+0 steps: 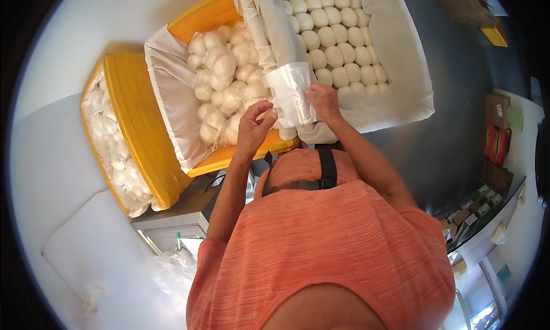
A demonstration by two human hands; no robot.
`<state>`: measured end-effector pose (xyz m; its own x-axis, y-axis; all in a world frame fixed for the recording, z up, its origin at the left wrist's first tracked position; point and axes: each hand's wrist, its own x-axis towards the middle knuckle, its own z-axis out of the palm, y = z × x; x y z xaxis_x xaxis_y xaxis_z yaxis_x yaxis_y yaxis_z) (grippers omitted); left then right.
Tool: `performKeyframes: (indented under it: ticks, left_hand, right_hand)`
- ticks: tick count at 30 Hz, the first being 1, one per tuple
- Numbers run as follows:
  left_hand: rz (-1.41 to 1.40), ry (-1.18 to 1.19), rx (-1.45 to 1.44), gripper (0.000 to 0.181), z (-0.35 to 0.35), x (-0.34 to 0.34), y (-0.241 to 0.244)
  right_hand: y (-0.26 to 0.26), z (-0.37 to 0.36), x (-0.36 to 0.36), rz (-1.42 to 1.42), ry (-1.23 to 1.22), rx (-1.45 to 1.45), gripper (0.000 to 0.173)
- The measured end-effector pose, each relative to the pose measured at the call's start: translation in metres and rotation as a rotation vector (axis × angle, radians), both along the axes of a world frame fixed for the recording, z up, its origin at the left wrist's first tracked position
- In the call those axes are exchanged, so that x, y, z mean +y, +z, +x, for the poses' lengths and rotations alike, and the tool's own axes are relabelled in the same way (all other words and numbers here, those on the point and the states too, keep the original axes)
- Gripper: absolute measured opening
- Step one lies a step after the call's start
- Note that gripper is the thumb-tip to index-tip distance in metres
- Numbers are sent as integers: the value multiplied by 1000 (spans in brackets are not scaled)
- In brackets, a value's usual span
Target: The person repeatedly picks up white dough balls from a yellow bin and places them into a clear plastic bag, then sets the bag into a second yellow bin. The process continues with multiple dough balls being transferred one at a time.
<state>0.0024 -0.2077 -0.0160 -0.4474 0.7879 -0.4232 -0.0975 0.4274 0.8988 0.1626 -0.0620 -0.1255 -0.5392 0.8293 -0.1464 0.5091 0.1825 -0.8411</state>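
Note:
A stack of thin clear plastic bags [294, 93] lies over the cloth-covered edge between two crates. My right hand [322, 100] is at the right edge of the bags, its fingertips bent together; whether they pinch a bag cannot be told. My left hand [257, 125] is just left of the bags, thumb and fingers apart, with nothing seen between them. Round white buns [340, 54] sit in rows in the cloth-lined crate at the upper right. Bagged white buns [221, 67] are heaped in the yellow crate [240, 158] lined with white cloth.
Another yellow crate [142, 132] with bagged white items [114, 145] stands at the left. A grey cabinet [172, 231] is below it. Cardboard boxes [468, 7] lie at the upper right, and small boxes [483, 203] stand along the right side of the dark floor.

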Motion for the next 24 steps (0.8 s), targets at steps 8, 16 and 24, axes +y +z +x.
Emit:
performKeyframes:
  ticks: [8, 16, 24]
  left_hand:
    - [27, -171, 175, 57, 31, 23, 5]
    - [113, 249, 201, 11, -4, 5, -16]
    - [83, 215, 84, 20, -24, -17, -18]
  right_hand:
    - [81, 11, 9, -581, -78, 409, 30]
    - [93, -32, -12, -640, 195, 596, 24]
    - [63, -40, -22, 14, 248, 419, 28]
